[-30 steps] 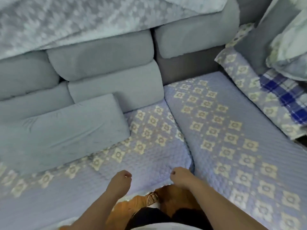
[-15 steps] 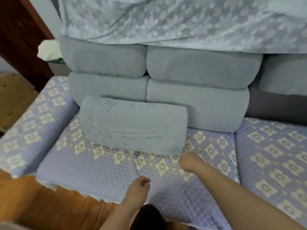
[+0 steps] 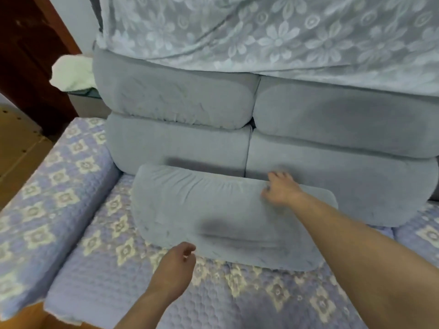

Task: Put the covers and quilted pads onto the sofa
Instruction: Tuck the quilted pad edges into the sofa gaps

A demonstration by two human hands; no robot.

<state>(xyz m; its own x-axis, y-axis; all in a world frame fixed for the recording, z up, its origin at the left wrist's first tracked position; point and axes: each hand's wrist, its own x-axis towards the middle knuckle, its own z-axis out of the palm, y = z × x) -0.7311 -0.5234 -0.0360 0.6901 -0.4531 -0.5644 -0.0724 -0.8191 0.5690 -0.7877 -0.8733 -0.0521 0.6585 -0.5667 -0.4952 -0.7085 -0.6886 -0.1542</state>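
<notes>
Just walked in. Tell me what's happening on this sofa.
A person is dressing the sofa. Their right hand is on the top edge of a loose grey cushion that leans against the back cushions, while the left hand hovers near its lower edge, loosely curled and holding nothing. A purple quilted pad already covers the seat, and a floral lace cover drapes over the backrest.
</notes>
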